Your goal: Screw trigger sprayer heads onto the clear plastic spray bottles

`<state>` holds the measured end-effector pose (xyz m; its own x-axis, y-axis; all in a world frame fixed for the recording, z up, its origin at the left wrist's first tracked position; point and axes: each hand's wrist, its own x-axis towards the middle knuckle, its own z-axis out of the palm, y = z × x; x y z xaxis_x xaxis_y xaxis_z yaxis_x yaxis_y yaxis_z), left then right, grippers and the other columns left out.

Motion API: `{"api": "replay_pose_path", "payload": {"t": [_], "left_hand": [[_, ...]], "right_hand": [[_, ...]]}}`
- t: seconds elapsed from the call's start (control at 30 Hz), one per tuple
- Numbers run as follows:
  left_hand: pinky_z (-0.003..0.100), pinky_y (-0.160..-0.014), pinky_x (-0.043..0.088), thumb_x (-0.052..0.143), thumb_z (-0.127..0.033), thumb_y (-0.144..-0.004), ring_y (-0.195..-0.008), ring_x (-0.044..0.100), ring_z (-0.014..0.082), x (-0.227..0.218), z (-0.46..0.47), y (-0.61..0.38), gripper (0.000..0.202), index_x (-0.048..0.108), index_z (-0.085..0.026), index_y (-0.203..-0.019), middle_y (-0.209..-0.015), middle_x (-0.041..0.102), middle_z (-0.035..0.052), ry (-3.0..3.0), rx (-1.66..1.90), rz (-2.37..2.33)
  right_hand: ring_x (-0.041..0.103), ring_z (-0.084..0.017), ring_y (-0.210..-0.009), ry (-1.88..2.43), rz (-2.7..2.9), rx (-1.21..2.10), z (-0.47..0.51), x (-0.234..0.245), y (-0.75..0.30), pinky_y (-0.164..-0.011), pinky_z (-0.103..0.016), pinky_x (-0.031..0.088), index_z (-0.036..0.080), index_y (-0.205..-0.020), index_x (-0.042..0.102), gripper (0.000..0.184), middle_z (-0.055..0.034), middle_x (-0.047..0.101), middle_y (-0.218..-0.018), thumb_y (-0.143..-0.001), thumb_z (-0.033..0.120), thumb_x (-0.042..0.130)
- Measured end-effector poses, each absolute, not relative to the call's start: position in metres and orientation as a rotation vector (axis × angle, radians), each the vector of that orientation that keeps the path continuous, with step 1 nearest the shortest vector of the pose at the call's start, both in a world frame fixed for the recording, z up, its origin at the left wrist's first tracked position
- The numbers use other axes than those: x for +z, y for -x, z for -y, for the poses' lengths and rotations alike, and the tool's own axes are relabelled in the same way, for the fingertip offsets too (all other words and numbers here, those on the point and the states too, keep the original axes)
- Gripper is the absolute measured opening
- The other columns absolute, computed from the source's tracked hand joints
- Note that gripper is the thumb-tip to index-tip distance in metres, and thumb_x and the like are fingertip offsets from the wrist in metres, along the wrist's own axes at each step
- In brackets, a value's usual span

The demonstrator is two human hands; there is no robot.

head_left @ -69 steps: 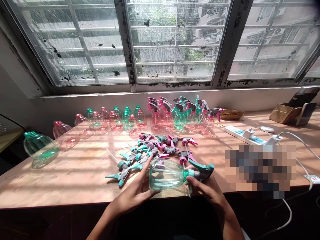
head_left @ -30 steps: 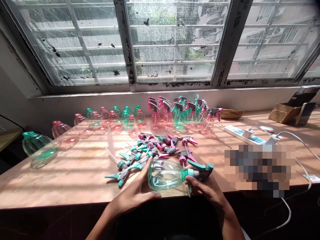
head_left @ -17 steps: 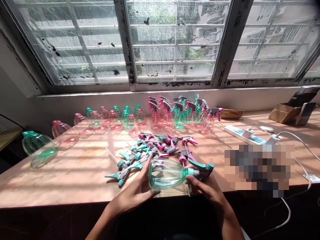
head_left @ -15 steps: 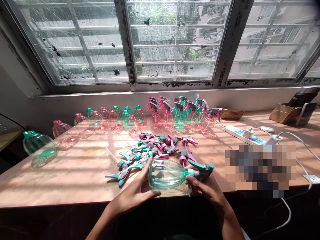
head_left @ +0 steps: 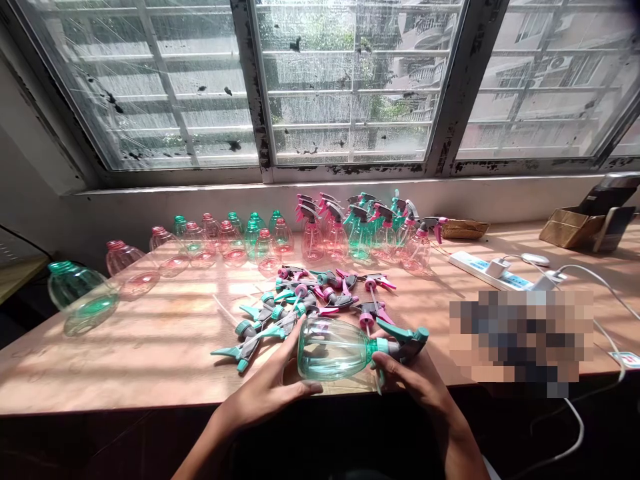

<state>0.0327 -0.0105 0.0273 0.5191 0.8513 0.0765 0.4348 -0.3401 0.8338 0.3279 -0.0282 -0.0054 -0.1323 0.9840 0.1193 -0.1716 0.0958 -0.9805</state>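
Observation:
A clear green spray bottle (head_left: 333, 348) lies on its side above the near edge of the wooden table (head_left: 150, 347). My left hand (head_left: 267, 387) wraps around its round base. My right hand (head_left: 410, 379) grips the neck, where a teal and grey trigger head (head_left: 404, 335) sits on the bottle. Just beyond my hands lies a heap of loose trigger heads (head_left: 300, 300) in teal and pink with thin white tubes.
Several empty pink and green bottles (head_left: 235, 237) stand at the back left, and several bottles with trigger heads (head_left: 365, 230) at the back centre. A lone green bottle (head_left: 80, 297) stands far left. A white power strip (head_left: 487, 270) with cables lies right, with cardboard boxes (head_left: 570, 227) behind.
Almost nothing differs; the bottle has stayed in both hands, with only slight shifts of my fingers on it.

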Motion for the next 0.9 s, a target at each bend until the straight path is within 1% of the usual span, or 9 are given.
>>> {"api": "replay_pose_path", "payload": {"t": [0.1,0.17,0.23,0.43,0.5,0.6,0.7,0.8,0.9], "left_hand": [[0.048,-0.128,0.019,0.073,-0.038,-0.093,-0.158,0.019,0.0344,0.0276,0.0101,-0.0324,0.102,0.0,-0.034,-0.164,-0.174,0.012,0.0006,-1.99,0.686,-1.013],[0.047,-0.129,0.018,0.067,-0.037,-0.098,-0.159,0.014,0.0333,0.0268,0.0095,-0.0318,0.097,-0.003,-0.032,-0.164,-0.174,0.009,0.0016,-2.014,0.714,-0.978],[0.046,-0.129,0.018,0.064,-0.036,-0.099,-0.159,0.01,0.0326,0.026,0.0093,-0.0316,0.094,-0.004,-0.03,-0.164,-0.174,0.009,0.0021,-2.013,0.725,-0.962],[0.052,-0.127,0.023,0.077,-0.036,-0.089,-0.155,0.027,0.0372,0.0305,0.0118,-0.0349,0.103,0.007,-0.034,-0.164,-0.17,0.028,0.0009,-1.967,0.682,-1.062],[0.05,-0.127,0.023,0.076,-0.037,-0.09,-0.156,0.025,0.0365,0.0325,0.0124,-0.0358,0.103,0.005,-0.034,-0.164,-0.172,0.023,0.0006,-1.962,0.692,-1.024],[0.047,-0.127,0.024,0.068,-0.04,-0.096,-0.157,0.022,0.0349,0.033,0.0122,-0.0353,0.097,0.0,-0.031,-0.165,-0.173,0.015,0.0023,-1.971,0.732,-0.943],[0.048,-0.127,0.021,0.065,-0.043,-0.097,-0.156,0.024,0.036,0.0321,0.0116,-0.0342,0.094,0.001,-0.029,-0.165,-0.173,0.019,0.0048,-2.017,0.739,-0.981],[0.051,-0.127,0.022,0.073,-0.042,-0.092,-0.156,0.025,0.037,0.0318,0.0113,-0.0344,0.102,0.002,-0.03,-0.164,-0.172,0.024,0.0037,-1.976,0.691,-1.051],[0.051,-0.128,0.02,0.075,-0.04,-0.091,-0.157,0.023,0.0351,0.0313,0.0109,-0.0346,0.103,0.003,-0.032,-0.164,-0.172,0.023,0.0021,-1.939,0.656,-1.053]], "right_hand": [[0.053,-0.014,-0.057,0.925,1.199,1.299,0.0281,-0.0062,-0.3276,-0.051,-0.026,0.042,0.019,-0.102,0.072,0.039,-0.0019,0.064,-0.075,-0.082,0.051,0.082],[0.052,-0.013,-0.057,0.921,1.195,1.306,0.0281,-0.0065,-0.3273,-0.05,-0.026,0.042,0.019,-0.101,0.071,0.038,-0.0022,0.065,-0.076,-0.082,0.051,0.082],[0.054,-0.014,-0.059,0.919,1.194,1.316,0.0281,-0.0062,-0.3273,-0.052,-0.026,0.042,0.019,-0.101,0.071,0.038,-0.0023,0.064,-0.076,-0.083,0.051,0.082],[0.053,-0.014,-0.061,0.919,1.208,1.312,0.0284,-0.0064,-0.3271,-0.052,-0.025,0.042,0.019,-0.103,0.072,0.035,-0.0015,0.062,-0.076,-0.085,0.048,0.08],[0.052,-0.014,-0.06,0.915,1.199,1.309,0.0283,-0.0075,-0.3268,-0.051,-0.025,0.041,0.019,-0.103,0.071,0.035,-0.0017,0.062,-0.077,-0.085,0.048,0.08],[0.053,-0.015,-0.061,0.911,1.187,1.313,0.0282,-0.0085,-0.3266,-0.051,-0.025,0.041,0.02,-0.105,0.071,0.036,-0.0017,0.063,-0.077,-0.084,0.048,0.081],[0.053,-0.015,-0.063,0.907,1.201,1.313,0.0284,-0.0084,-0.327,-0.053,-0.025,0.042,0.02,-0.103,0.071,0.034,-0.0013,0.063,-0.078,-0.085,0.048,0.08],[0.052,-0.014,-0.064,0.905,1.221,1.284,0.0286,-0.0082,-0.3274,-0.055,-0.025,0.041,0.02,-0.103,0.071,0.031,-0.0009,0.063,-0.078,-0.087,0.046,0.08],[0.053,-0.014,-0.063,0.909,1.229,1.272,0.0283,-0.0083,-0.3276,-0.055,-0.025,0.042,0.02,-0.105,0.071,0.033,-0.0008,0.063,-0.077,-0.087,0.046,0.08]]}}
